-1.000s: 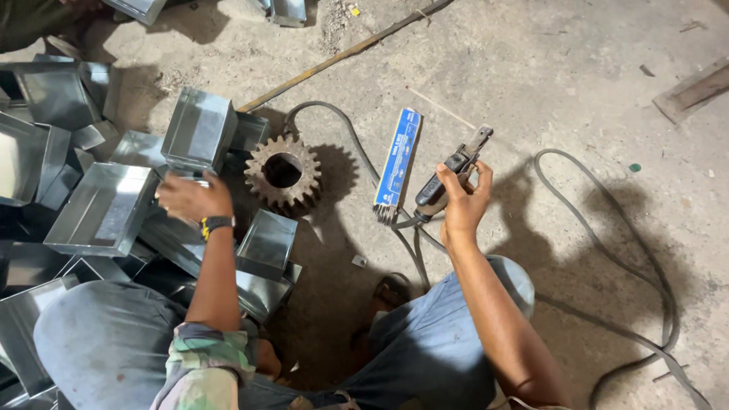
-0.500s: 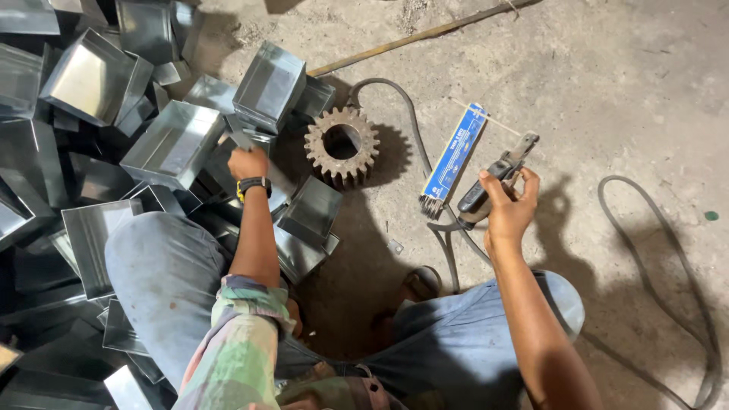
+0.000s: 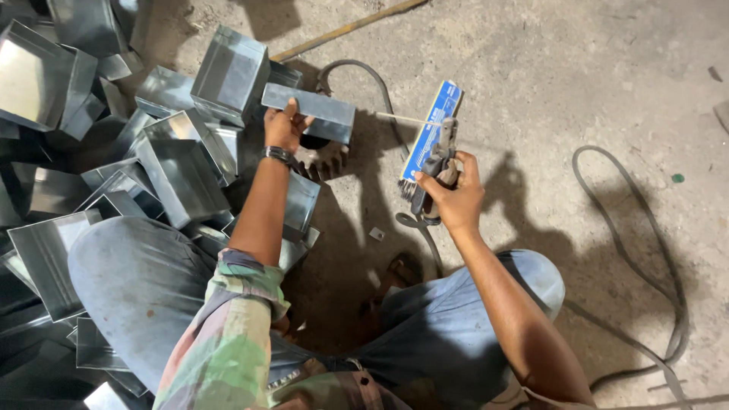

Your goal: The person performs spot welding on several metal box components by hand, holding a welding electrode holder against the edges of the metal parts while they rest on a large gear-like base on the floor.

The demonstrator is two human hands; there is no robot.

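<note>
We see a heap of shiny open sheet-metal boxes point(image 3: 175, 171) piled at the left on the rough grey concrete floor point(image 3: 577, 68), and a dark toothed steel gear point(image 3: 328, 161) lying partly hidden among them. A flat blue rectangular packet point(image 3: 430, 129) lies near a looping grey cable point(image 3: 668, 250), with a long thin brown rod point(image 3: 345, 29) resting farther up.

A metal workshop, worked at floor level. Folded sheet-metal boxes point(image 3: 182, 171) lie heaped across the left of the frame on a rough concrete floor point(image 3: 577, 83). A welding electrode holder point(image 3: 437, 171), its cable point(image 3: 645, 250) looping at right, and a toothed gear point(image 3: 326, 163) show the trade.
</note>
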